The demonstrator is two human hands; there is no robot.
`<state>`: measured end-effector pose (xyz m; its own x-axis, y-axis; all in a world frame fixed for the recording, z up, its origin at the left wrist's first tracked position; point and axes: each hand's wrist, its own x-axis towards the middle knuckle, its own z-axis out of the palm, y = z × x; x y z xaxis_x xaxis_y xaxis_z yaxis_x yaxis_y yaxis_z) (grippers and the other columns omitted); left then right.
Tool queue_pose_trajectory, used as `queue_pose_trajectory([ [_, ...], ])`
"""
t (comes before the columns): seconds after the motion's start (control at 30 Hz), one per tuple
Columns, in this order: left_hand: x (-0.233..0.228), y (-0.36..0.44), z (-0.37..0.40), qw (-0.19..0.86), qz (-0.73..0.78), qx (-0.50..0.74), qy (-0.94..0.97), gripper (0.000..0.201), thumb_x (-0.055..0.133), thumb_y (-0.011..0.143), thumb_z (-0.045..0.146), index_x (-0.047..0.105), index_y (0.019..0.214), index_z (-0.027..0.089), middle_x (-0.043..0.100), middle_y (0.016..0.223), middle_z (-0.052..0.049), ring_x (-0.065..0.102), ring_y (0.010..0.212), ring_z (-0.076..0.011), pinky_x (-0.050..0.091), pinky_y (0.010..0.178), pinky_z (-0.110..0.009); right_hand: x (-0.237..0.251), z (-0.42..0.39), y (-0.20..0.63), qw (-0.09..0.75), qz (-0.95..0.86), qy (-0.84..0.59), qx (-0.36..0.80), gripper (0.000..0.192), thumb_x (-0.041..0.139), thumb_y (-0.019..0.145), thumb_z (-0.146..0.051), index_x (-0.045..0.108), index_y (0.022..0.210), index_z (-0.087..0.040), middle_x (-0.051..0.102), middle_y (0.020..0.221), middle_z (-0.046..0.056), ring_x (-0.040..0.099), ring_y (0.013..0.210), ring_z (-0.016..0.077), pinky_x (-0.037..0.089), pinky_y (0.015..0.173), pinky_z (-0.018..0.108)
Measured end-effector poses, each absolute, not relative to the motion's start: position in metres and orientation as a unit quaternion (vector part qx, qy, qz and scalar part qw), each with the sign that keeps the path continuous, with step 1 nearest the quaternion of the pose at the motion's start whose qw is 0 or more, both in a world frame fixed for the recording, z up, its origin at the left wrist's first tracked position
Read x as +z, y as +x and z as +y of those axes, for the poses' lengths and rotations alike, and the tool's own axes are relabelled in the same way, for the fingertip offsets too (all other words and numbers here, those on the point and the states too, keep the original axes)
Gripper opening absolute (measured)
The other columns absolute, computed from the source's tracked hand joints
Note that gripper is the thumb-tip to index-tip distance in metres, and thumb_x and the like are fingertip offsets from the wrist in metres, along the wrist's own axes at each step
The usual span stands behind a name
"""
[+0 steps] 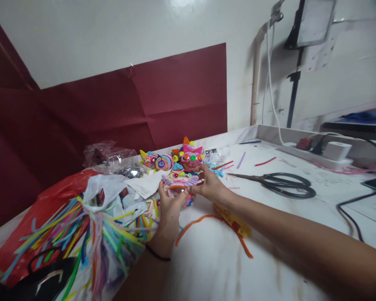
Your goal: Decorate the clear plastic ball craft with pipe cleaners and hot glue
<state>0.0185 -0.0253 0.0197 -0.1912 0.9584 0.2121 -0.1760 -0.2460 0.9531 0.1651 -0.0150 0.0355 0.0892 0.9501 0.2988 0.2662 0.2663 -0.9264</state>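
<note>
Both my hands hold a small round craft piece [181,184] wrapped in purple and pink strips. My left hand [169,207] grips its near left side; a black band circles that wrist. My right hand [210,186] pinches its right side from above. An orange strip [196,221] trails from under the hands across the white table [269,234]. Just behind stand finished colourful spiral figures [191,159] with eyes and pointed ears.
A pile of coloured foam strips [81,234] spills from plastic bags at left, on a red bag [50,196]. Black scissors [282,184] lie at right. A power strip with a white adapter [335,151], cables and a yellow scrap [235,221] lie nearby. Maroon paper covers the wall.
</note>
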Motion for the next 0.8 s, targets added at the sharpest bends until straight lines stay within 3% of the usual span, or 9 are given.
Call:
queue_pose_trajectory([
  [0.37,0.0211,0.0195,-0.0284,0.470,0.402,0.634,0.465,0.098,0.081,0.066,0.018,0.033,0.151,0.030,0.067,0.130,-0.010,0.067,0.114,-0.0266,0.053,0.097,-0.038,0.0346,-0.0129,0.1661,0.522,-0.591,-0.524,0.323,0.058,0.081,0.059,-0.027,0.045,0.105,-0.025,0.053,0.080,-0.007,0.056,0.069,0.0160,0.045,0.064,0.031],
  [0.8,0.0204,0.0165,-0.0301,0.471,0.405,0.622,0.476,0.089,0.077,0.069,0.016,0.040,0.149,0.029,0.068,0.129,-0.009,0.066,0.118,-0.0276,0.052,0.100,-0.039,0.0387,-0.0126,0.1688,0.523,-0.572,-0.532,0.341,0.057,0.081,0.058,-0.027,0.045,0.101,-0.025,0.054,0.077,-0.008,0.055,0.064,0.0142,0.043,0.058,0.028],
])
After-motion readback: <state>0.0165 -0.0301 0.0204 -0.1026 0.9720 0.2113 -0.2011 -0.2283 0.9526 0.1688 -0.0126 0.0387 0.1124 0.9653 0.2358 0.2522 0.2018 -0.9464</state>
